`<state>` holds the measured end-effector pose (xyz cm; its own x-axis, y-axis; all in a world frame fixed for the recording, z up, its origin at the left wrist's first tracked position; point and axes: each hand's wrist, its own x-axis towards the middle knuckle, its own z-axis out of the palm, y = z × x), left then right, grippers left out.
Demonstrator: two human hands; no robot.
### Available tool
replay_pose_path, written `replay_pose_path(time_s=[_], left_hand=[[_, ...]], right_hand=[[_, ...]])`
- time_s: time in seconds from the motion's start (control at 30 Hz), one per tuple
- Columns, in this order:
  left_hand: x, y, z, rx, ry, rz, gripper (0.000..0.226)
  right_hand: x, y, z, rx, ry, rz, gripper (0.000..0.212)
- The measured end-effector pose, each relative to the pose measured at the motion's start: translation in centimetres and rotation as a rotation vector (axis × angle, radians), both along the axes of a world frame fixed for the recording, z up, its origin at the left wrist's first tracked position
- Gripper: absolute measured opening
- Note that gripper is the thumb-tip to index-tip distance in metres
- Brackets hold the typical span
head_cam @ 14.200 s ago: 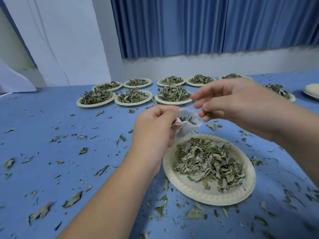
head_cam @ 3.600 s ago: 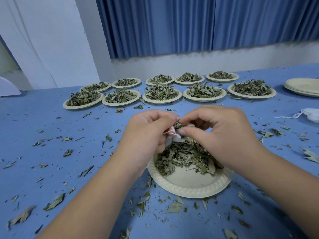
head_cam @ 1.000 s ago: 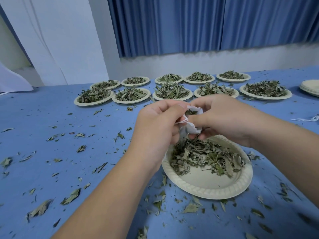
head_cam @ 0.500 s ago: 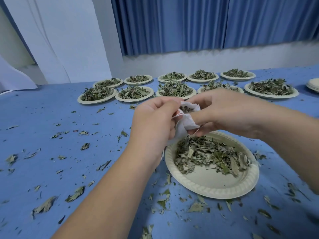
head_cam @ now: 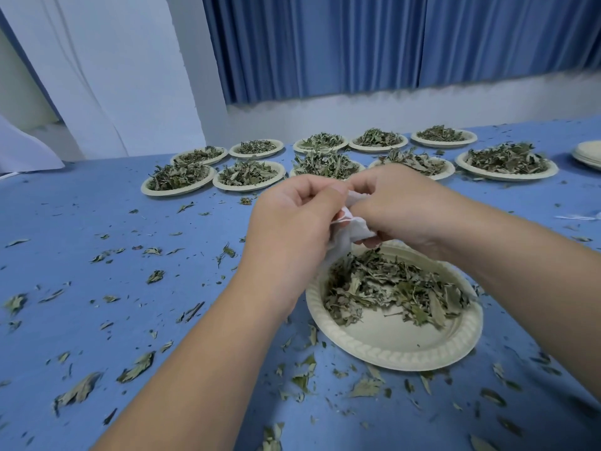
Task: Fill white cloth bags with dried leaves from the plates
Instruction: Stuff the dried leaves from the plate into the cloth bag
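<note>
A small white cloth bag (head_cam: 349, 232) hangs above the near paper plate (head_cam: 400, 348), which carries a loose pile of dried leaves (head_cam: 393, 289) on its far half. My left hand (head_cam: 292, 229) grips the bag's left side, thumb and fingers curled round the cloth. From the right, my right hand (head_cam: 400, 206) pinches the bag's top edge. The two hands nearly touch over the bag's mouth, which they hide. A bit of red shows at the bag's rim between my fingers.
Several paper plates of dried leaves (head_cam: 248, 175) stand in two rows across the back of the blue table. A stack of empty plates (head_cam: 588, 153) is at the far right edge. Crumbled leaves (head_cam: 136, 369) are scattered over the cloth. A white string (head_cam: 579, 217) lies at right.
Both hands have drawn closer together on the bag, closing over its mouth; the leaves seen inside it a moment ago are now hidden. The bag stays over the near plate.
</note>
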<state>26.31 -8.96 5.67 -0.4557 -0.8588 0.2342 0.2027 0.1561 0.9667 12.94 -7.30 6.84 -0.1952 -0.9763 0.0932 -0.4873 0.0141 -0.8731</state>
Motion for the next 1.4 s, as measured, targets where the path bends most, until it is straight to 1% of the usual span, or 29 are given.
replay_pose_path(time_s=[0.1,0.17,0.23,0.37,0.43,0.53,0.63,0.77,0.87,0.97,1.07,1.17,1.3,1.4], left_hand=[[0.2,-0.6,-0.1,-0.102,-0.035,0.116,0.019],[0.2,-0.7,-0.1,-0.111,-0.028,0.126,0.02],[0.2,-0.4,-0.1,-0.09,-0.006,0.081,0.02],[-0.1,0.1,-0.2,-0.086,-0.046,0.014,0.018],[-0.2,-0.1,-0.3,-0.085,-0.07,0.03,0.018],[-0.1,-0.3,-0.2,-0.068,-0.039,0.043,0.016],[0.0,-0.2,-0.1,-0.061,-0.019,0.042,0.016],[-0.1,-0.3,-0.3,-0.052,-0.014,0.056,0.021],[-0.1,-0.2,-0.2,-0.053,0.011,0.043,0.02],[0.0,-0.2,-0.2,-0.04,0.006,0.008,0.015],[0.0,-0.5,-0.3,-0.039,-0.034,0.015,0.015],[0.0,-0.6,-0.4,-0.029,-0.039,0.001,0.018],[-0.2,-0.2,-0.4,-0.024,-0.023,-0.047,0.018],[-0.4,-0.1,-0.4,-0.035,-0.031,-0.048,0.014]], right_hand=[[-1.4,0.5,0.8,0.08,-0.221,0.144,0.019],[-2.1,0.7,1.2,0.115,-0.28,0.202,0.028],[-2.1,0.7,1.3,0.103,-0.235,0.184,0.03],[-0.8,0.4,0.7,0.035,-0.023,0.065,0.026],[-0.5,0.2,0.4,0.012,-0.004,0.033,0.023],[-0.9,0.4,0.3,-0.004,-0.174,0.054,0.019],[-1.8,0.9,0.8,0.087,-0.336,0.141,0.026],[-2.3,1.4,1.2,0.194,-0.426,0.201,0.039],[-1.9,1.5,1.0,0.188,-0.445,0.205,0.044],[-1.8,1.4,1.0,0.164,-0.473,0.174,0.042],[-1.9,1.3,1.1,0.16,-0.43,0.134,0.037],[-1.9,1.1,0.9,0.119,-0.324,0.067,0.032],[-0.9,0.6,0.4,0.048,-0.137,-0.011,0.017],[-0.3,-0.2,-0.1,0.035,0.063,-0.103,0.007]])
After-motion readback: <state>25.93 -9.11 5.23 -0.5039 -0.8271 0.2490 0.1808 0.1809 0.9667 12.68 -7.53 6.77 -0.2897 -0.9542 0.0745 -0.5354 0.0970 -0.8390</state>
